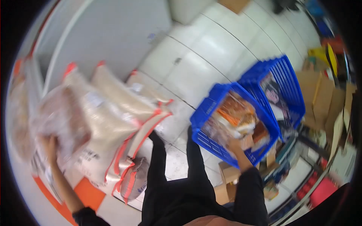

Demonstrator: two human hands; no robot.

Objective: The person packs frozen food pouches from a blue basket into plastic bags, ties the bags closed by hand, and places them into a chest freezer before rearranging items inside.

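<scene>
On the left, my left hand (49,147) is closed on the lower part of a clear plastic bag (62,116) with blurred, pinkish-brown contents. The bag is in front of several large rice sacks (103,116) with red edges. My right hand (235,146) reaches down into a blue plastic basket (211,107), among clear packs. Motion blur and the packs hide its fingertips, so I cannot see a firm grip. Beside that hand is an orange-brown pack (235,109) in clear wrapping.
A second blue basket (289,83), holding a dark printed item (272,94), adjoins the first. Cardboard boxes (315,94) and a cluttered shelf (301,162) stand on the right. A smaller grey sack (135,180) sits near my legs. White tiles (203,49) cover the floor.
</scene>
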